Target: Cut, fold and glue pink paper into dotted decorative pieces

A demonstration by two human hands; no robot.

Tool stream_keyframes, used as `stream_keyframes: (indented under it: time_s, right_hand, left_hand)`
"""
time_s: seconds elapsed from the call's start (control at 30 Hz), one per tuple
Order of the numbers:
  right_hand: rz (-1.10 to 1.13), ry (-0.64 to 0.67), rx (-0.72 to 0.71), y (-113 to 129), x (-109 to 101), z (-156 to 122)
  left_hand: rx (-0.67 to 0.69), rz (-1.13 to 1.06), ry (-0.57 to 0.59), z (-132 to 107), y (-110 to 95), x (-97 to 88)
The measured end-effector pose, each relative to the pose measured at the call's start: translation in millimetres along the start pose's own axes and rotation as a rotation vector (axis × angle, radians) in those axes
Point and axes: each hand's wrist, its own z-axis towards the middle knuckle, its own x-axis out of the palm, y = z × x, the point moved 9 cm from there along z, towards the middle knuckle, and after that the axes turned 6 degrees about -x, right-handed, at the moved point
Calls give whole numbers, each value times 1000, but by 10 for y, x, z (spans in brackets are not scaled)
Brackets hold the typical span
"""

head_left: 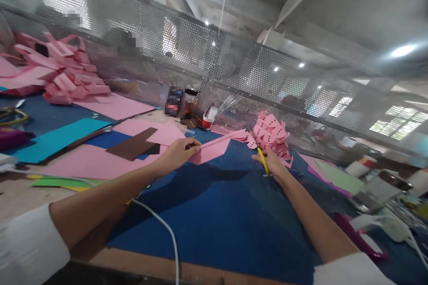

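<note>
My left hand (pixel 179 152) is closed on a folded pink paper piece (pixel 214 148), holding it a little above the blue table mat (pixel 214 218). My right hand (pixel 272 162) grips a yellow-handled tool (pixel 263 160), probably a cutter or scissors, whose tip meets the far end of the pink strip. Just behind my right hand lies a heap of cut pink paper pieces with small holes (pixel 272 136).
Pink, teal, brown and green sheets (pixel 100 142) cover the left of the table, with a pile of pink strips (pixel 63 71) at the far left. A white cable (pixel 167 231) crosses the front. Jars and a red cup (pixel 209 120) stand by the perforated metal screen (pixel 234 67). Clutter fills the right edge.
</note>
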Motion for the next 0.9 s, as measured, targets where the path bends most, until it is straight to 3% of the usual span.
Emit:
stream_keyframes:
  time_s: [0.1, 0.17, 0.2, 0.3, 0.4, 0.67, 0.9]
  right_hand:
    - [214, -9, -94, 159, 8, -323]
    - [582, 25, -193, 369, 71, -528]
    - [640, 85, -217, 475, 144, -622]
    - [576, 174, -270, 733, 303, -844]
    - [464, 211, -263, 836, 390, -978]
    - [60, 193, -323, 800, 334, -1055]
    - [-23, 233, -360, 808, 392, -1081]
  left_hand:
    - [27, -47, -38, -12, -79, -73]
    - [32, -78, -45, -22, -116, -101]
    - [29, -99, -44, -27, -125, -110]
    - [13, -155, -33, -43, -146, -134]
    - [3, -193, -26, -70, -180, -159]
    - [-74, -326, 1, -123, -181, -136]
    - [-77, -356, 19, -184, -246, -99]
